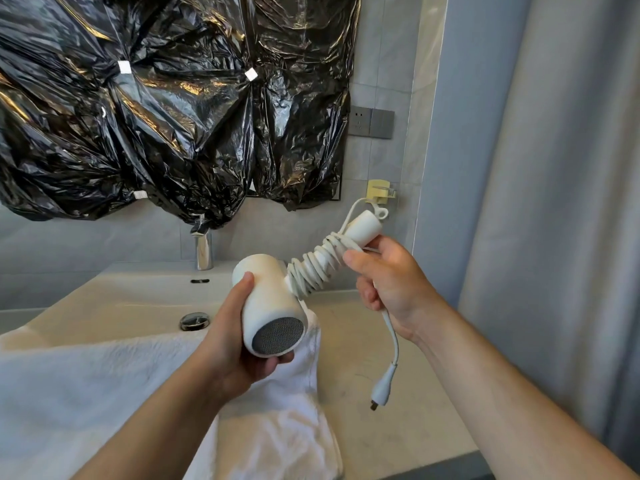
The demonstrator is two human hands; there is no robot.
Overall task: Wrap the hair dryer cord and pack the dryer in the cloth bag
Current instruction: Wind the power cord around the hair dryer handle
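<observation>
Fluffy white terry cloth (pixel 86 393) lies crumpled at lower left. Above it my left hand (pixel 228 344) curls round the cylindrical barrel of the one smooth white plastic hair dryer (pixel 270 306), its grey mesh end toward me. Right of centre, my right hand (pixel 391 282) pinches the white rubbery cord (pixel 315 268), coiled many times round the handle. Its single plug (pixel 382 386) dangles below. Crinkled glossy black plastic sheeting (pixel 156 116) fills the upper left.

Looking like a bathroom: cream ceramic washbasin (pixel 121 299) w/ round chrome drain plug (pixel 194 321) & chrome tap (pixel 203 249) sitting against grey wall tiles (pixel 381 64), fluffy white towel (pixel 86 393) lying over basin edge, pale grey curtain (pixel 571 202) hanging.
</observation>
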